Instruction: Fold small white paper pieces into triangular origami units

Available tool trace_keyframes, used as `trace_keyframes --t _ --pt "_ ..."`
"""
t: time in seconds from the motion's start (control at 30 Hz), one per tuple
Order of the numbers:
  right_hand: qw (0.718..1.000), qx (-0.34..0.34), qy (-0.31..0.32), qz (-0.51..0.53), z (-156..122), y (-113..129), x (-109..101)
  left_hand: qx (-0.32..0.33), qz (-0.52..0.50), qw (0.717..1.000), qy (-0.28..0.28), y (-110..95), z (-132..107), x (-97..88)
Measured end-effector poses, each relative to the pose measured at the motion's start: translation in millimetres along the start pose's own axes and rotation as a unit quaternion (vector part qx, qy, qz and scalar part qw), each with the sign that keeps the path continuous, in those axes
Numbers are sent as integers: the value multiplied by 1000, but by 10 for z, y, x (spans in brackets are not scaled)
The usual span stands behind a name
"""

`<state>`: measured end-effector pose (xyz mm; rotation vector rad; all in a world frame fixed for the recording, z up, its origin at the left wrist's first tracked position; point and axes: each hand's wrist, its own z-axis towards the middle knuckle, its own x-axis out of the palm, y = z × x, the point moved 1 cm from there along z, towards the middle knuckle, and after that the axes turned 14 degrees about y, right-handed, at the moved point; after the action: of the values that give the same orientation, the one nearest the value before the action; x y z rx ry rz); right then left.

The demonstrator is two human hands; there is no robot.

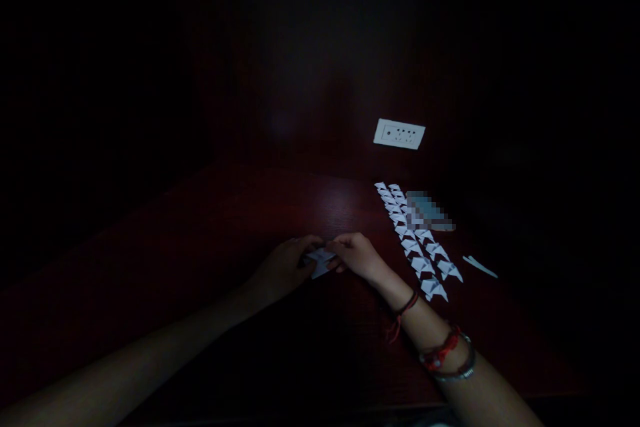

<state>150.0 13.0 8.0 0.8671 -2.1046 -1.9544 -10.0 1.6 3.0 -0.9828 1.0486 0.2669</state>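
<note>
Between my two hands is a small piece of folded white paper (321, 268), just above or on the dark red table. My left hand (289, 265) pinches its left side, fingers curled over the top edge. From the right, my right hand (354, 256) grips the upper right part with bent fingers. Part of the paper is hidden under the fingers. To the right of my right hand lie two slanting rows of folded white paper figures (411, 245), all of much the same shape.
A blurred-out flat object (434, 212) lies beside the rows. Right of them are thin pale strips (481, 267). A white wall socket (399, 134) is set behind the table (210, 220). The surroundings are very dark.
</note>
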Motion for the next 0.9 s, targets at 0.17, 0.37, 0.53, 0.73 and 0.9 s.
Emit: trace_keyframes --t 0.17,0.37,0.53,0.73,0.9 --pt "999 -3 -18 -31 -16 4 15 -46 -83 995 28 -19 22 -44" --pt "983 -73 -70 -156 -108 146 71 -82 -92 992 15 -17 11 -160" --pt "967 -128 -100 -198 -162 245 90 -48 -43 997 -37 -131 -6 -280" --pt "932 -202 -162 -252 -203 327 89 27 20 996 -87 -259 -10 -312" --pt "918 -229 -154 -284 -257 393 111 38 51 992 -108 -266 -13 -312"
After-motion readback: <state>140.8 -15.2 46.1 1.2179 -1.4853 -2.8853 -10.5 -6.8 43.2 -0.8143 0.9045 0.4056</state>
